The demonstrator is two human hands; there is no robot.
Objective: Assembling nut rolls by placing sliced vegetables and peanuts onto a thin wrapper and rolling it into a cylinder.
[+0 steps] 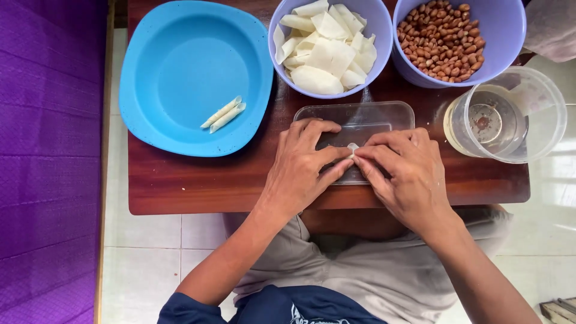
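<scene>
Bare forearms, dark blue rolled sleeves, grey trousers.

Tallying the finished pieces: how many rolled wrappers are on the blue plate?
2. Both rolled wrappers lie side by side, touching, on the blue plate, toward its lower right. Another small piece sits between the left hand and right hand, mostly hidden.

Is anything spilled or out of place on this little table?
Nothing stands out. The peanuts and white wrappers stay inside their purple bowls, two finished rolls lie in the blue plate, and both hands pinch a small wrapper over the clear lid.
</scene>
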